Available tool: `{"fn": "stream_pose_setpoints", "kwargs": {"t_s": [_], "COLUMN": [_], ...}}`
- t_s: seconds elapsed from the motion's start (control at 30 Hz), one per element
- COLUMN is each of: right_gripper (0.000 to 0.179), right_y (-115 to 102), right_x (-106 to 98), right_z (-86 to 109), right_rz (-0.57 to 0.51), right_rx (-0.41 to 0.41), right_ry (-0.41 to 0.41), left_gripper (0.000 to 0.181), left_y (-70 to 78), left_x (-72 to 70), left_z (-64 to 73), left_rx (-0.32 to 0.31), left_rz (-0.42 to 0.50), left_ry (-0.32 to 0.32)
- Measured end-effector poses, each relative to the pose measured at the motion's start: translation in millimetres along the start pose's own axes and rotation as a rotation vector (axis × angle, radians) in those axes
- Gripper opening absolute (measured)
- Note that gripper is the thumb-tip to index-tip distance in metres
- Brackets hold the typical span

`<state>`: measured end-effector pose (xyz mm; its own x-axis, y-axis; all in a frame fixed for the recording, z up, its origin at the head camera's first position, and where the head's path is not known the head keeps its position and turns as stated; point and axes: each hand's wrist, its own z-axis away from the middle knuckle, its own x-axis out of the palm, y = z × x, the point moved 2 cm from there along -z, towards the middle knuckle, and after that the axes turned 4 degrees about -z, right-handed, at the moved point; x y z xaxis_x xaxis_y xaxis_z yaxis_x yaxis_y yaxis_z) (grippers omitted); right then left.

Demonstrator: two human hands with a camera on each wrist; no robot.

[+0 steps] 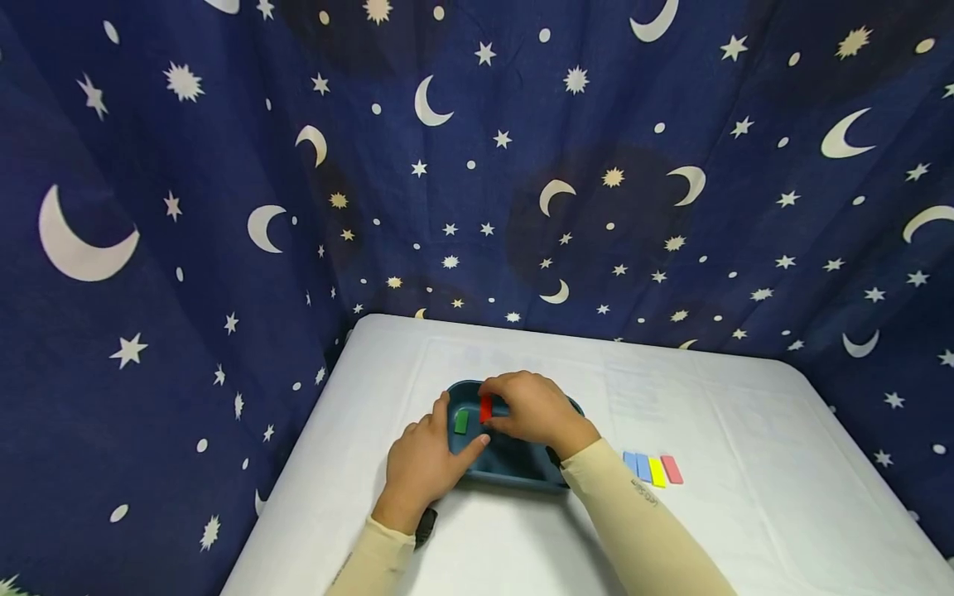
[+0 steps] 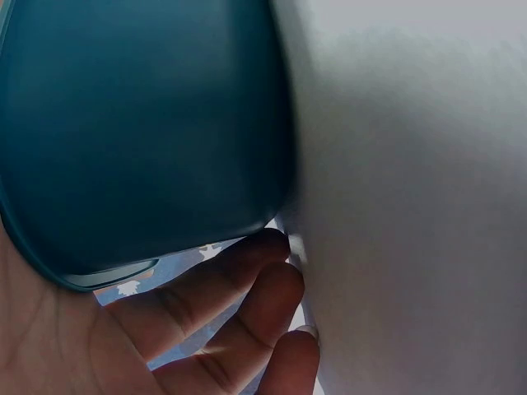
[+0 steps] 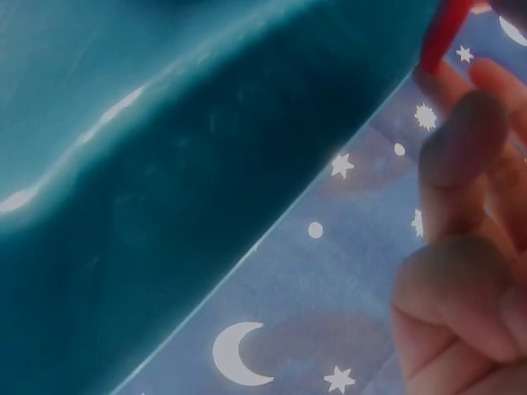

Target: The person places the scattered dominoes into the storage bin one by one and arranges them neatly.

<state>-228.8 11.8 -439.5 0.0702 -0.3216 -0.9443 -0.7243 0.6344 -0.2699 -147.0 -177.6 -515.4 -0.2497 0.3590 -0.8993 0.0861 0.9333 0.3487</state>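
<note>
A dark teal plastic tub (image 1: 514,480) stands on the white table. The left hand (image 1: 423,462) grips its near left corner, thumb over the rim and fingers along the outer wall; in the left wrist view, the fingers (image 2: 218,317) curve beside the tub's wall (image 2: 148,132). Above the tub, the right hand (image 1: 538,411) pinches a small red rectangular block (image 1: 486,409) upright between thumb and fingertips. The right wrist view catches the red block (image 3: 445,34) at its top edge. A green block (image 1: 461,422) lies inside the tub, at its left end.
To the right of the tub, two blue blocks (image 1: 643,467), a yellow block (image 1: 657,472) and a pinkish-red block (image 1: 672,469) lie in a row on the table (image 1: 715,414). A navy curtain (image 1: 507,165) with moons and stars hangs behind and along the sides.
</note>
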Motion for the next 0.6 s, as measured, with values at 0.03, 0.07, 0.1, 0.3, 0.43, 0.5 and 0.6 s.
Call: {"fn": "stream_pose_setpoints", "kwargs": {"t_s": [0.03, 0.07, 0.1, 0.3, 0.43, 0.5, 0.6], "right_gripper": [0.042, 0.042, 0.043, 0.041, 0.040, 0.040, 0.043], "right_y": [-1, -2, -2, -6, -10, -11, -12], "right_x": [1, 3, 4, 12, 15, 16, 19], "right_z": [-1.7, -3.2, -4.9, -13.6, -18.6, -20.9, -23.5], "right_rz": [-0.003, -0.003, -0.002, -0.004, 0.011, 0.020, 0.037], "right_rx": [0.003, 0.006, 0.008, 0.024, 0.043, 0.050, 0.062], "right_ry": [-0.018, -0.034, -0.049, -0.123, -0.154, -0.160, -0.174], "left_gripper": [0.109, 0.110, 0.109, 0.109, 0.109, 0.109, 0.109], "left_y": [0.3, 0.5, 0.7, 0.8, 0.6, 0.5, 1.2], "left_x": [0.0, 0.0, 0.1, -0.5, -1.0, -1.1, -0.7], "left_z": [0.0, 0.1, 0.1, 2.0, 2.1, 1.8, 1.2], "left_rx": [0.001, 0.002, 0.003, 0.003, 0.002, 0.002, 0.005], "left_rz": [-0.002, -0.003, -0.003, 0.007, 0.000, -0.003, -0.003], "left_ry": [0.002, 0.003, 0.005, 0.004, 0.006, 0.009, 0.010]}}
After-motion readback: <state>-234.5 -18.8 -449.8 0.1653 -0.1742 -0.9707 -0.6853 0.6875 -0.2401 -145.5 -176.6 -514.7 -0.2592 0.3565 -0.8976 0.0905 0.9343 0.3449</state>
